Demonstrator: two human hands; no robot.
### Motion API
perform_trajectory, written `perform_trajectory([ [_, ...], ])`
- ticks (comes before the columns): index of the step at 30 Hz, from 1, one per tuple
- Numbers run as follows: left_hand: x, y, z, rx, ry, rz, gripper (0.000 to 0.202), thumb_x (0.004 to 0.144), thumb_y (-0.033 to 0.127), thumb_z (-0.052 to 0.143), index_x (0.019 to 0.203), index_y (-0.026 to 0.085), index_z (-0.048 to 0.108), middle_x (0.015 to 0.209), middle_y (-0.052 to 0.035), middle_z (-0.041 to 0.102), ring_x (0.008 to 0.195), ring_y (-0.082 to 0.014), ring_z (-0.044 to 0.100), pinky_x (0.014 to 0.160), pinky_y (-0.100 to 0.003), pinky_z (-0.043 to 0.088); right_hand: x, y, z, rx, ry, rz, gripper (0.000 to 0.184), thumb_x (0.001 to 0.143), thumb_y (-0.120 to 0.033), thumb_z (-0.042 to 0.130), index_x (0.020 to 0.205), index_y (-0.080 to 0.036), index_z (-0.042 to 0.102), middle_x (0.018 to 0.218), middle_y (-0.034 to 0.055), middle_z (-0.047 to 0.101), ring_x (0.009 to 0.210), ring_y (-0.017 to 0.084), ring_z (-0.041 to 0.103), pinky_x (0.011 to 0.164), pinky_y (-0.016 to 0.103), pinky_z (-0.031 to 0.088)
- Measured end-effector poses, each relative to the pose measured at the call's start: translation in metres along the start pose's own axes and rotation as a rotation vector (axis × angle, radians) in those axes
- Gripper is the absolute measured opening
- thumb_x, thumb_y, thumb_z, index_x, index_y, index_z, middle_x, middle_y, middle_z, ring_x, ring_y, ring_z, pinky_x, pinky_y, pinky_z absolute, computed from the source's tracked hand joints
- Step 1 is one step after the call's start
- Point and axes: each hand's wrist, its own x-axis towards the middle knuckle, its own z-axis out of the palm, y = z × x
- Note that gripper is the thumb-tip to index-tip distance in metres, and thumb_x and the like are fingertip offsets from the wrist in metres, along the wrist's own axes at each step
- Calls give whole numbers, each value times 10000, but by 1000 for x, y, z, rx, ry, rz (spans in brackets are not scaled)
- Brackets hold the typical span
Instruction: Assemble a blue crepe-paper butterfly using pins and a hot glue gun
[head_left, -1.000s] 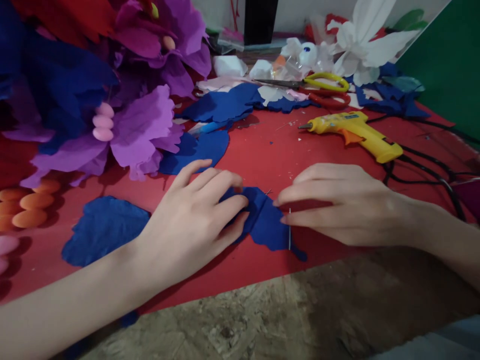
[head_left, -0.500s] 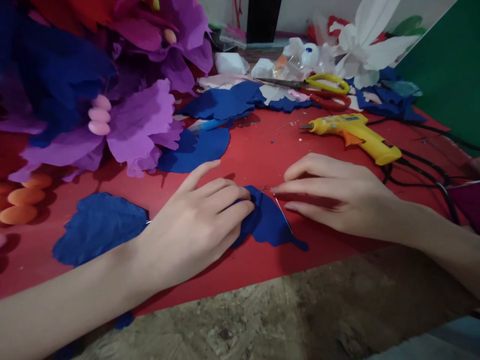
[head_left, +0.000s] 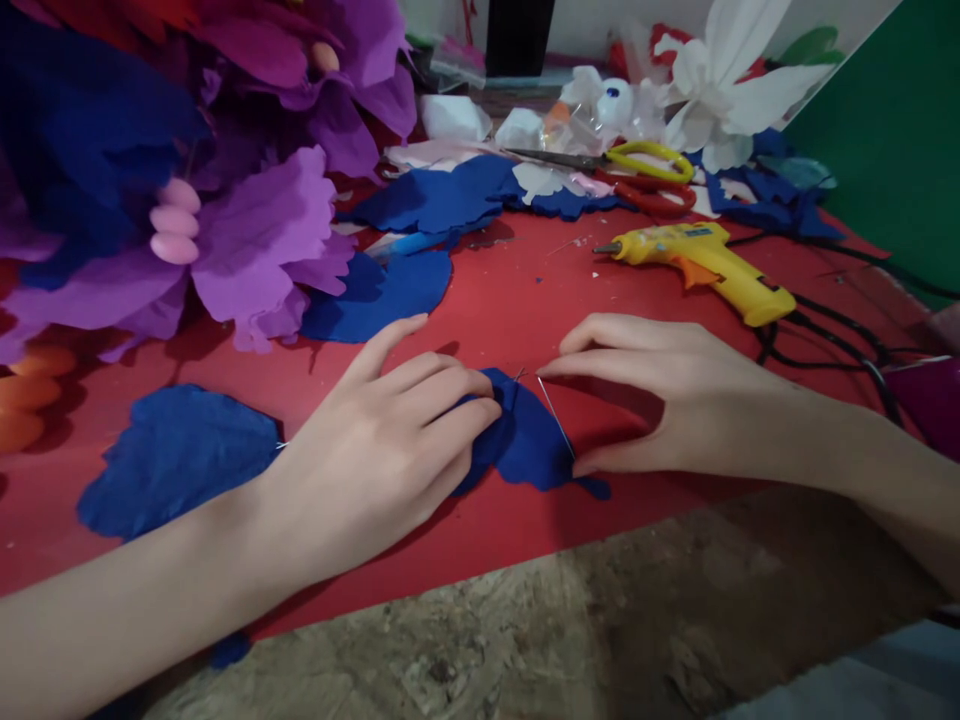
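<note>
My left hand [head_left: 382,440] lies over a blue petal [head_left: 529,440], its fingers bent down onto the petal's left part and pressing it to the red sheet. Part of that petal is hidden under those fingers. A thin straight wire [head_left: 556,417] slants across the petal's right side. My right hand [head_left: 660,400] spans this wire, a fingertip at its upper end and the thumb at its lower end. Small crossed wire tips stick out at the petal's top edge. Beside my left wrist lies another blue petal [head_left: 180,455] with a short wire end.
A yellow glue gun [head_left: 705,262] with a black cord lies beyond my right hand. Scissors [head_left: 645,165], blue cut pieces [head_left: 435,195] and a white flower [head_left: 724,95] are at the back. Large purple flowers [head_left: 262,240] fill the left. The red sheet [head_left: 517,290] covers a worn surface.
My right thumb has moved down to the wire's lower end, widening the gap between thumb and fingers. My left hand still presses the petal. The view has shifted slightly.
</note>
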Motion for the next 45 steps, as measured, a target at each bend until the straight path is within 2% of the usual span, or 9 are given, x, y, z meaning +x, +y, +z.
perform_trajectory([
  [5,-3,-1,0,36,-21,32,270,957,137,374,1007,174,637,981,-52,700,900,-204,630,1074,-525,367,1,1,0,-32,-4,6,468,787,-509,641,1060,-128,639,1030,87,634,884,208,625,719,326,473],
  [11,-7,-4,7,86,-35,68,389,943,136,310,1175,231,608,1072,-74,626,988,-243,567,1069,-614,316,-1,0,1,-106,29,-29,461,792,-502,635,1039,-114,626,1013,97,627,846,204,617,693,318,471],
  [15,-6,-3,7,88,-72,73,402,940,130,301,1163,230,620,1050,-79,620,983,-252,568,1050,-638,328,-2,0,0,-97,37,-21,482,777,-507,650,1049,-110,623,1024,103,621,867,205,614,682,309,469],
  [19,-6,-4,8,85,-53,75,410,945,127,289,1166,232,617,1051,-77,610,984,-246,559,1056,-631,326,0,3,-2,-43,-35,3,589,720,-560,680,1115,-129,607,1078,102,605,897,213,614,689,312,478],
  [25,-3,-4,4,90,-96,87,408,940,128,297,1162,224,626,1023,-84,624,955,-255,574,1017,-661,361,0,4,-3,20,-68,15,436,760,-470,666,1065,-165,599,1081,73,604,922,198,615,712,308,473],
  [32,-5,-4,8,72,-64,64,408,942,138,303,1181,237,618,1075,-80,617,1004,-246,562,1070,-627,313,1,-3,-2,-33,-60,70,589,690,-604,684,1055,-150,599,1042,87,610,845,203,620,642,307,455],
  [38,-5,-3,7,56,-45,55,413,934,128,300,1160,235,629,1058,-84,628,981,-253,578,1061,-637,322,0,-10,1,-121,-35,81,601,665,-586,711,1046,-136,599,1025,90,613,796,204,620,576,294,417],
  [42,-2,-4,3,55,-94,74,395,939,141,308,1146,220,635,1041,-97,636,955,-266,593,1017,-670,361,-2,-13,2,-136,-31,96,557,670,-547,714,1029,-137,600,1026,87,611,770,199,616,556,295,404],
  [45,-4,-4,6,65,-55,69,399,951,142,287,1157,224,619,1052,-89,621,978,-258,579,1038,-659,344,-3,-15,0,-108,-44,109,532,679,-516,710,1038,-142,595,1043,85,605,782,196,616,562,296,414],
])
